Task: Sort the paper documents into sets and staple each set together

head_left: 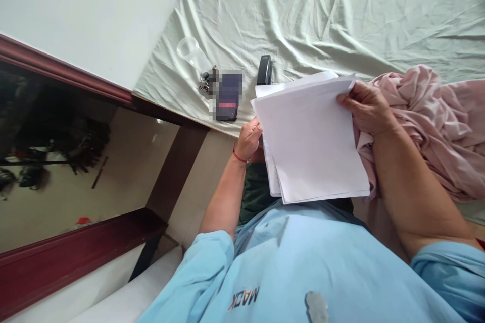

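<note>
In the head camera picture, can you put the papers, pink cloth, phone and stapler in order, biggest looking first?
1. Papers and pink cloth: too alike to rank, and the papers may be nearer the camera.
2. Phone.
3. Stapler, the smallest.

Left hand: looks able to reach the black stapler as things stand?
Probably yes. The left hand is at the left edge of the papers, and the gap between them and the phone leaves a path to the black stapler. It would likely have to leave the papers, which the right hand grips.
</note>
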`<state>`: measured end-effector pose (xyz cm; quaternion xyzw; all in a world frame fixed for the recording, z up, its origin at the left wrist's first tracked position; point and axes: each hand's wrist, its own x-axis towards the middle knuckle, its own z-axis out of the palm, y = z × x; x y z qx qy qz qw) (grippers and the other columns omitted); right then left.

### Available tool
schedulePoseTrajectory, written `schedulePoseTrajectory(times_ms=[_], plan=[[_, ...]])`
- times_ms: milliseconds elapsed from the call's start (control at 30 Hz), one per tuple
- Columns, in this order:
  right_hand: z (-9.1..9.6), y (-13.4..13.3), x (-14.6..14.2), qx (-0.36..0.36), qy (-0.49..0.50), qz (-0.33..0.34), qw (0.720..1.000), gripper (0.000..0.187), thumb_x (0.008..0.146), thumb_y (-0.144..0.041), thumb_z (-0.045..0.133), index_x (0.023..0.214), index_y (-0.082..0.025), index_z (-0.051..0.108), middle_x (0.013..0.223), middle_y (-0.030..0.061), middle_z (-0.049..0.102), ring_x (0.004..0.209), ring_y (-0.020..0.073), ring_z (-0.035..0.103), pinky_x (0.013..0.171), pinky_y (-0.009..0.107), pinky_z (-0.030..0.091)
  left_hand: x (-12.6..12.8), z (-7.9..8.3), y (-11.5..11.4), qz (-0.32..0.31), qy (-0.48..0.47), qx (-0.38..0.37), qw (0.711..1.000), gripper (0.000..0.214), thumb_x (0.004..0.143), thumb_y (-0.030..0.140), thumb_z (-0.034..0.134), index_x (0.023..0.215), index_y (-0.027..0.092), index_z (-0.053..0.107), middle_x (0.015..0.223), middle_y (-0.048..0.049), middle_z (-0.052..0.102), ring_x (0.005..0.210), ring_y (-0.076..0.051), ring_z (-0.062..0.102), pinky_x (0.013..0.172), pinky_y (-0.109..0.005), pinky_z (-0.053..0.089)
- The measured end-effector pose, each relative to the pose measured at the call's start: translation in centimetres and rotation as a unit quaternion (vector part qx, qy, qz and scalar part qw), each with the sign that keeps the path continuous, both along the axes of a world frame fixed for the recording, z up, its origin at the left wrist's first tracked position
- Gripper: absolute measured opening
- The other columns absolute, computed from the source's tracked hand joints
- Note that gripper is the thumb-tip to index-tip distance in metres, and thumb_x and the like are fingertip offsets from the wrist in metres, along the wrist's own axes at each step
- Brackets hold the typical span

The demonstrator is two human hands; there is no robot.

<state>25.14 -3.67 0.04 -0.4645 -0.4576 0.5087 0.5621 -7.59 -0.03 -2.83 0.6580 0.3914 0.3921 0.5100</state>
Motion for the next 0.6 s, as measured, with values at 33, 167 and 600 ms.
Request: schedulePoseTrajectory(times_ms=[33,167,600], plan=[[0.05,-0.01,-0.03,0.0,-0.001,0.0,1.0,0.04,0.07,-0.054,0.093,0.094,-0.026,0.079,0.087,0.0005,0.073,0.078,0.0166,0.064,0.078,0.034,0.058,-0.06,-0.14,0.04,0.003,0.003,0.004,1.0,0.04,0.096,0.056,0.059,0.101,0.021,0.076,0.101,-0.0074,0.079,0.099,-0.025,0.072,0.09,-0.038,0.058],[0.29,-0.08,-0.16,-0.001,-0.015,-0.005,1.0,0.041,0.07,-0.057,0.092,0.093,-0.026,0.078,0.086,0.0011,0.072,0.076,0.0168,0.063,0.078,0.036,0.059,-0.27,-0.69,0.19,0.015,0.019,0.007,1.0,0.042,0.095,0.06,0.059,0.096,0.021,0.074,0.093,-0.0065,0.077,0.091,-0.024,0.071,0.087,-0.039,0.057],[-0.46,0.2,0.02,0.009,0.012,-0.024,1.0,0.047,0.068,-0.062,0.092,0.095,-0.026,0.076,0.084,0.0015,0.074,0.079,0.0207,0.068,0.085,0.043,0.06,-0.05,0.05,-0.04,0.026,0.031,0.028,0.999,0.052,0.097,0.07,0.056,0.091,0.021,0.072,0.08,-0.0037,0.07,0.081,-0.021,0.067,0.08,-0.036,0.058]])
